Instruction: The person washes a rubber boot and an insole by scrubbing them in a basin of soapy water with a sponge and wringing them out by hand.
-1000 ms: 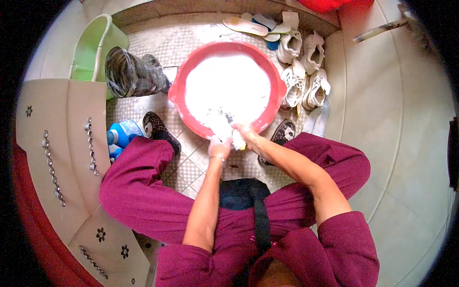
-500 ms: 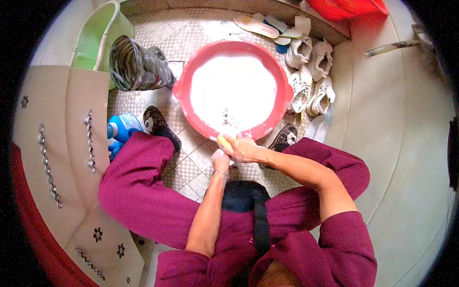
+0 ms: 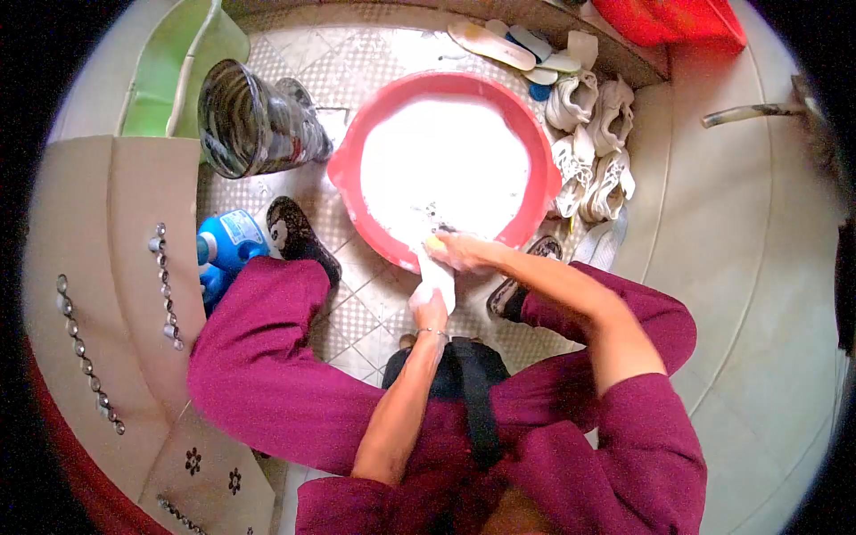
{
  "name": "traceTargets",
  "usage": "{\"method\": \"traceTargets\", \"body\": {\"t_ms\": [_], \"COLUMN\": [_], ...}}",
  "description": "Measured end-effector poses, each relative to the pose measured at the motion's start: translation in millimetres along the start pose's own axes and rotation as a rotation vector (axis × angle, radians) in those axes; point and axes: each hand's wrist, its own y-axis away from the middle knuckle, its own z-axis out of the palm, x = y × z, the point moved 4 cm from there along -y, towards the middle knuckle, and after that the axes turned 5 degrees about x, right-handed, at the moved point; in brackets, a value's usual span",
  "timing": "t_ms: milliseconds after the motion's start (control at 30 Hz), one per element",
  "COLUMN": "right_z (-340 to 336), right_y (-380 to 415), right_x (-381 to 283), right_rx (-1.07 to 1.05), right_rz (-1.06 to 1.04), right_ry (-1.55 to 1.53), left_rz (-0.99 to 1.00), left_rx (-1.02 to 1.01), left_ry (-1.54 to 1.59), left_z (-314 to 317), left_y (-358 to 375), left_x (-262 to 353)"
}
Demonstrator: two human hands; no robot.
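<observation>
A red basin full of bright white suds stands on the tiled floor. Across its near rim lies a white cloth, stretched toward me. My left hand is closed on the cloth's near end, just outside the basin. At the rim, my right hand is wrapped round a small yellow object, held against the far end of the cloth. Glare hides what lies in the suds.
White shoes and insoles lie right of the basin. A dark patterned bin, a green tub and blue bottles stand left. A beige cabinet borders the left side.
The white cloth now shows stretched between my hands. My right hand has moved slightly up and right, over the basin's near rim, with the yellow object. The view has shifted slightly.
</observation>
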Motion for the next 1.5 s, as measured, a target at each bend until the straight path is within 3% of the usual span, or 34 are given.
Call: {"method": "traceTargets", "body": {"t_ms": [67, 167, 200, 267, 300, 333, 400, 433, 467, 533, 600, 667, 700, 733, 767, 800, 833, 933, 967, 1067, 1133, 1200, 1233, 1267, 1333, 1400, 1500], "right_z": [4.2, 12.5, 16.7, 25.1, 20.8, 19.8, 12.7, 9.8, 3.1, -4.1, 17.5, 23.3, 20.9, 31.3, 52.5, 61.4, 22.2, -3.1, 0.9, 11.8, 15.1, 22.9, 18.8, 22.7, 9.1, 5.1, -5.1], "right_y": [36.4, 30.9, 18.9, -36.7, -43.4, -45.7, -32.7, -7.4, 24.1, 64.0, 49.0, 14.1, -7.4, -43.1, -73.9, -95.2, -54.1, 37.6, 46.5, 23.0, -34.4, -60.1, -57.4, -46.2, -5.6, 30.5, 58.4], "right_x": [-14.7, -23.2, -26.7, -4.2, -15.7, -13.7, -13.5, -22.4, -34.4, -44.0, -25.6, -9.6, -4.8, 9.5, 32.6, 45.1, 15.6, -18.2, -17.1, -12.2, -3.1, 0.2, -1.1, 1.3, -2.3, -7.4, -7.8], "right_rx": [0.075, 0.078, 0.078, 0.157, 0.134, 0.143, 0.013, 0.023, 0.087, 0.003, -0.055, 0.259, 0.338, 0.138, 0.164, 0.184, 0.086, 0.008, 0.052, 0.166, 0.186, 0.027, 0.004, -0.002, 0.092, 0.104, 0.125], "right_rz": [-0.289, -0.357, -0.358, -0.095, -0.394, -0.393, -0.137, -0.195, -0.313, -0.346, -0.317, -0.235, -0.328, -0.332, -0.447, -0.566, -0.304, -0.223, -0.346, -0.266, -0.369, -0.334, -0.33, -0.327, -0.176, -0.214, -0.253], "right_ry": [0.069, 0.096, 0.097, 0.092, 0.37, 0.366, 0.16, -0.013, 0.086, 0.148, 0.226, 0.074, 0.22, 0.51, 0.576, 0.649, 0.258, 0.141, 0.316, 0.203, 0.32, 0.55, 0.537, 0.533, 0.123, 0.082, 0.278], "left_rz": [-0.013, -0.013, 0.02, 0.057, 0.018, -0.021, 0.039, 0.05, 0.05, -0.013, -0.029, 0.009, 0.004, 0.007, -0.063, 0.092, 0.027, -0.07, -0.081, 0.026, 0.028, -0.163, -0.251, -0.258, -0.374, -0.363, 0.005], "left_rx": [0.022, 0.059, 0.04, 0.043, 0.057, 0.069, 0.022, 0.038, 0.052, 0.039, 0.007, 0.08, 0.058, 0.026, 0.003, 0.023, 0.032, 0.062, 0.077, 0.095, 0.142, -0.044, -0.116, -0.118, -0.286, -0.284, -0.231], "left_ry": [-0.011, -0.005, -0.045, -0.06, -0.132, -0.2, -0.065, -0.031, -0.001, -0.047, 0.009, -0.036, 0.008, 0.038, 0.006, -0.037, 0.008, 0.064, 0.068, 0.02, -0.003, 0.048, 0.387, 0.384, 0.403, 0.398, -0.101], "left_z": [-2.5, -7.8, -10.3, -5.0, -5.8, -5.7, -6.0, -4.6, -3.3, -9.0, -11.5, -7.3, -1.2, -1.0, -3.5, -1.5, -3.3, -1.2, -1.6, -0.4, 8.7, 9.1, 7.1, 0.9, 4.6, 16.0, 18.0], "left_y": [11.2, 19.2, 19.2, 18.3, 19.1, 18.0, 15.8, 17.7, 23.4, 37.2, 41.7, 40.2, 35.8, 35.5, 37.0, 31.0, 31.7, 43.3, 47.3, 46.7, 37.0, 30.9, 31.9, 31.7, 17.6, 2.5, -1.1], "left_x": [3.9, 14.4, 15.3, 21.5, 16.9, 12.5, 9.1, 8.7, 6.8, 19.0, 24.2, 29.4, 21.4, 16.8, 19.9, 11.4, 10.7, 13.2, 11.1, 12.5, 7.7, -9.7, 4.8, 11.3, 20.1, 10.0, 4.6]}}
